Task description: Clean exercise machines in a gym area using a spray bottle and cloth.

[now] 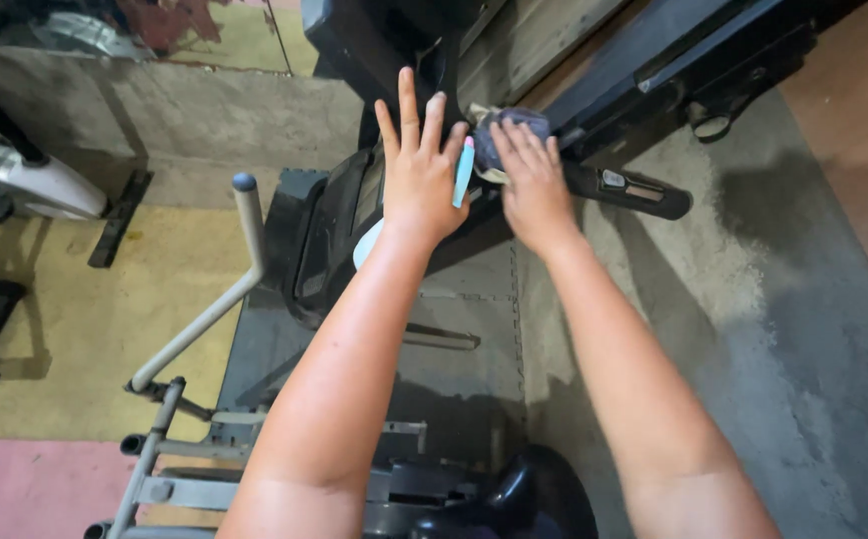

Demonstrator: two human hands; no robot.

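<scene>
Here, seen from above, both of my bare arms reach forward over the black plastic housing of an exercise machine (329,240). My left hand (417,170) lies flat and open, fingers spread and pointing away from me, the palm resting on the housing; a slim light-blue and pink plastic bottle (464,172) stands wedged at its thumb side, its long axis running almost parallel to my fingers, its rounded pale base (366,245) showing below my wrist. My right hand (532,185) presses down, fingers curved, on a crumpled dark-blue and cream cleaning cloth (509,128), which sits just beyond the fingertips against the dark sloping frame rail (643,75). The cloth lies just to the right of the bottle, nearer the right hand. A grey metal handlebar tube (244,260) rises at the left above the grey rubber floor mat (753,329).
</scene>
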